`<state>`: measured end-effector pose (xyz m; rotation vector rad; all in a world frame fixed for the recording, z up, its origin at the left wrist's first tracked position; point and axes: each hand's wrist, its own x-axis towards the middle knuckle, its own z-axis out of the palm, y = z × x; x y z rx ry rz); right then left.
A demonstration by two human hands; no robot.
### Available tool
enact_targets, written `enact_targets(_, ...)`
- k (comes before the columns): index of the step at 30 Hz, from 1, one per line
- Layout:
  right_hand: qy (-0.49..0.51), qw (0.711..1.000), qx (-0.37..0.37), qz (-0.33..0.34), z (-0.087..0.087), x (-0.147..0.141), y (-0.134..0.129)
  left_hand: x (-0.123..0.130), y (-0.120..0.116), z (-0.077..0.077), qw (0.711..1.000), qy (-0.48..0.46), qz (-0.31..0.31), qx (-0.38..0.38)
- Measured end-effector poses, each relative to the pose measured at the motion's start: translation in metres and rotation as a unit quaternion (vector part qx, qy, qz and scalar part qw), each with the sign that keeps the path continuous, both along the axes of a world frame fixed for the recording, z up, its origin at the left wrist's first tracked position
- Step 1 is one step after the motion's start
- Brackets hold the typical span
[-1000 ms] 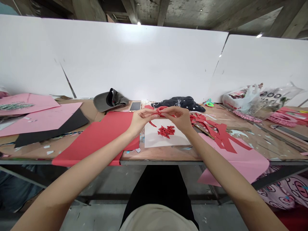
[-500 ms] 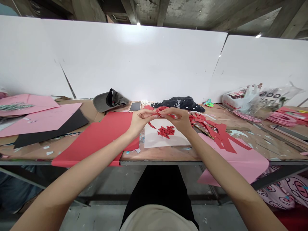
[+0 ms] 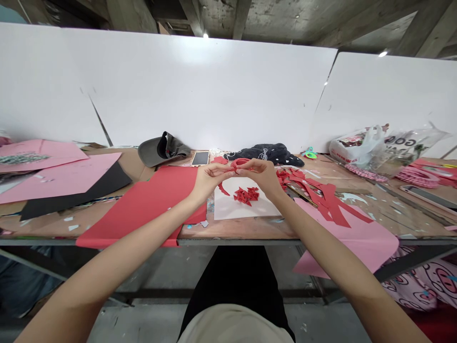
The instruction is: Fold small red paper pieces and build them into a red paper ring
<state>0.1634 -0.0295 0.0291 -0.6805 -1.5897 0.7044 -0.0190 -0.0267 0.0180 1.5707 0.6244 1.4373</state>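
My left hand [image 3: 211,177] and my right hand [image 3: 261,175] meet above a white sheet [image 3: 228,209], fingertips pinched together on a small piece of red paper [image 3: 234,170]. Its exact shape is mostly hidden by the fingers. Just behind it is a coil of red paper [image 3: 243,162]. A heap of small folded red pieces [image 3: 246,196] lies on the white sheet below the hands. One curved red strip [image 3: 223,189] hangs or lies beside my left hand; which of these is unclear.
Large red paper [image 3: 143,205] lies left, a grey cap [image 3: 166,149] and phone [image 3: 200,158] behind it. To the right are red strips [image 3: 333,205] on pink paper [image 3: 360,238], dark cloth [image 3: 269,154] and a plastic bag [image 3: 357,145]. The table's front edge [image 3: 235,242] runs below.
My right hand has shifted slightly left, closer to my left hand, and its fingers have changed pose. The left hand is nearly still.
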Motion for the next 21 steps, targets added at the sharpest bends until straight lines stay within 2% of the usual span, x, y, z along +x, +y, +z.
enact_targets(6,0.034,0.995,-0.087,0.030,-0.006,-0.004,0.003,-0.001,0.003,0.000,1.000,0.005,-0.014,-0.015)
enact_targets(9,-0.001,0.993,-0.110,0.030,-0.006,0.000,0.009,-0.002,0.004,0.000,0.999,0.013,-0.026,-0.025)
enact_targets(11,-0.056,0.992,-0.113,0.004,-0.005,0.011,0.017,-0.003,0.006,0.000,0.999,0.010,-0.027,-0.034)
enact_targets(13,-0.127,0.985,-0.102,-0.055,-0.005,0.028,0.027,-0.004,0.009,-0.001,0.999,-0.003,-0.021,-0.046)
enact_targets(14,-0.180,0.975,-0.095,-0.093,-0.005,0.037,0.032,-0.004,0.010,-0.002,0.998,-0.007,-0.018,-0.053)
enact_targets(17,-0.341,0.924,-0.134,-0.109,-0.010,0.059,0.044,-0.005,0.012,-0.005,0.997,0.001,-0.014,-0.078)
enact_targets(19,-0.400,0.895,-0.166,-0.109,-0.014,0.065,0.049,-0.005,0.013,-0.006,0.996,0.013,-0.017,-0.089)
enact_targets(21,-0.422,0.884,-0.175,-0.103,-0.016,0.065,0.050,-0.005,0.012,-0.006,0.995,0.022,-0.018,-0.096)
